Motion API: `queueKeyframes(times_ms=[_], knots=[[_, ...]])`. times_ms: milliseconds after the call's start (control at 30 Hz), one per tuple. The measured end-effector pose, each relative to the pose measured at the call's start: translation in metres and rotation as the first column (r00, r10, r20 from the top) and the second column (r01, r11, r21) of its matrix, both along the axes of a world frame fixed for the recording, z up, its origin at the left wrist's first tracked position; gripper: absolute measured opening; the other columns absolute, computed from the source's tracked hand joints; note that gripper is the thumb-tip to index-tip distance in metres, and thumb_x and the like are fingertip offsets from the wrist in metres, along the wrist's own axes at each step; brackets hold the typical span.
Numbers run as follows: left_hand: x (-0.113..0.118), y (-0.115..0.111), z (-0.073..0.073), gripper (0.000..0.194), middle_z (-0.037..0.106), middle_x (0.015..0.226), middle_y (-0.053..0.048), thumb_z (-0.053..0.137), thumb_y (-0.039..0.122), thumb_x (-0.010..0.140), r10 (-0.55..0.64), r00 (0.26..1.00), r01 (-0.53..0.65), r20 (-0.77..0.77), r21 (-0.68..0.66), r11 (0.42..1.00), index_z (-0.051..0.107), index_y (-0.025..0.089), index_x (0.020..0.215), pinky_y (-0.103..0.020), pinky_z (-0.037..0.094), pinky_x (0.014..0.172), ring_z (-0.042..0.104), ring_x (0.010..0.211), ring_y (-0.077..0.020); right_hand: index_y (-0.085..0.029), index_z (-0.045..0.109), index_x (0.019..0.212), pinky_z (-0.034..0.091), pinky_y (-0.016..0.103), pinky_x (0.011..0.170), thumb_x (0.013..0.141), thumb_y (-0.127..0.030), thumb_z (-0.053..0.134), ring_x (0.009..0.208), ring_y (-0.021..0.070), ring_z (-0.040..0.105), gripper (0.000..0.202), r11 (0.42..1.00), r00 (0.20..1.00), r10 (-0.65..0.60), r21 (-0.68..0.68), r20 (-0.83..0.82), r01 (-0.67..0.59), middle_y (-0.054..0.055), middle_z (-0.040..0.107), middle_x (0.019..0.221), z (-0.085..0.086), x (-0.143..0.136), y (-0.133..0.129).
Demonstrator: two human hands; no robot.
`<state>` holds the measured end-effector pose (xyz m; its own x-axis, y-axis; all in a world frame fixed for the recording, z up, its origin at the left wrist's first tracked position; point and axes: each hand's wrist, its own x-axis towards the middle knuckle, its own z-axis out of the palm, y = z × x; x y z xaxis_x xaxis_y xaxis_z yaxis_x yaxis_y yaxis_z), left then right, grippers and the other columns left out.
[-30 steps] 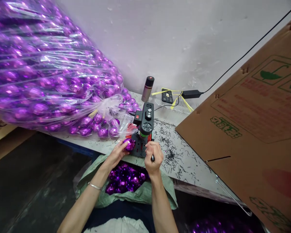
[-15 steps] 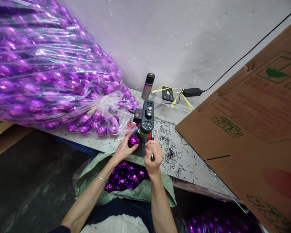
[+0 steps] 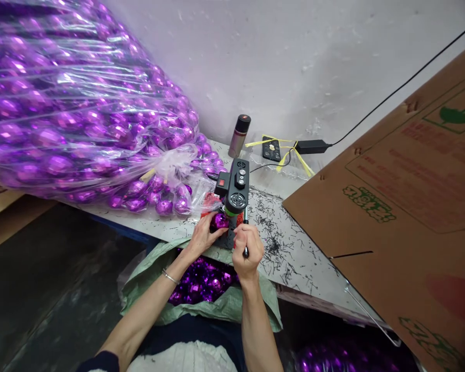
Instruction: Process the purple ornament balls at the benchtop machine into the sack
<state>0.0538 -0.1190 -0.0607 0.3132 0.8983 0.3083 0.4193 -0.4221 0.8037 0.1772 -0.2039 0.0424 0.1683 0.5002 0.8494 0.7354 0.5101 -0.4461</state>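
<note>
A shiny purple faceted ball is held between the thumb and fingers of my left hand, beside the head of a small black machine with round vents and a red switch. My right hand is wrapped round a black-ended lever handle at the machine's right side. Below both hands, an open green sack holds many purple balls. Red material lies around the machine's base, partly hidden.
A large clear bag of purple balls fills the left. Behind the machine stand a spray can, a phone-like black item and a black adapter. Black scraps litter the white table. A cardboard box leans in from the right.
My left hand has moved the purple ball slightly right, closer in under the machine's head. My right hand keeps its grip on the lever. The view has shifted a little.
</note>
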Motion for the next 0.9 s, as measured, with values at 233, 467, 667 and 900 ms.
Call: queueKeyframes(times_ms=[233, 467, 667, 900], knots=[[0.001, -0.001, -0.006, 0.057, 0.072, 0.117, -0.014, 0.072, 0.047, 0.089, 0.002, 0.999, 0.001, -0.037, 0.103, 0.995, 0.055, 0.018, 0.135, -0.046, 0.057, 0.095, 0.070, 0.108, -0.0301, -0.021, 0.053, 0.076, 0.047, 0.026, 0.064, 0.097, -0.007, 0.046, 0.069, 0.0123, 0.059, 0.026, 1.000, 0.999, -0.005, 0.006, -0.047, 0.006, 0.000, 0.060, 0.073, 0.007, -0.001, 0.002], [0.001, 0.004, -0.006, 0.058, 0.071, 0.119, -0.014, 0.073, 0.045, 0.089, -0.041, 0.998, 0.048, -0.058, 0.125, 0.991, 0.054, 0.019, 0.137, -0.048, 0.055, 0.096, 0.069, 0.111, -0.0310, -0.021, 0.053, 0.074, 0.047, 0.027, 0.065, 0.098, -0.010, 0.046, 0.069, 0.0128, 0.059, 0.027, 1.000, 0.998, -0.021, -0.009, -0.066, 0.021, 0.000, 0.059, 0.073, 0.017, -0.001, 0.005], [0.006, 0.001, -0.009, 0.057, 0.067, 0.130, -0.014, 0.075, 0.041, 0.088, -0.120, 0.990, 0.130, -0.074, 0.147, 0.981, 0.056, 0.022, 0.138, -0.050, 0.050, 0.104, 0.064, 0.122, -0.0318, -0.021, 0.055, 0.076, 0.047, 0.027, 0.065, 0.098, -0.011, 0.046, 0.069, 0.0132, 0.059, 0.026, 1.000, 0.997, -0.019, -0.022, -0.070, 0.018, 0.000, 0.060, 0.073, 0.017, 0.000, 0.004], [0.010, -0.006, -0.012, 0.060, 0.068, 0.134, -0.015, 0.073, 0.046, 0.088, -0.082, 0.997, 0.081, 0.002, 0.063, 0.995, 0.057, 0.021, 0.139, -0.051, 0.047, 0.108, 0.063, 0.126, -0.0325, -0.021, 0.056, 0.076, 0.047, 0.028, 0.064, 0.098, -0.009, 0.046, 0.068, 0.0135, 0.060, 0.027, 1.000, 0.998, -0.019, -0.011, -0.057, 0.019, 0.000, 0.061, 0.073, 0.012, 0.000, 0.002]])
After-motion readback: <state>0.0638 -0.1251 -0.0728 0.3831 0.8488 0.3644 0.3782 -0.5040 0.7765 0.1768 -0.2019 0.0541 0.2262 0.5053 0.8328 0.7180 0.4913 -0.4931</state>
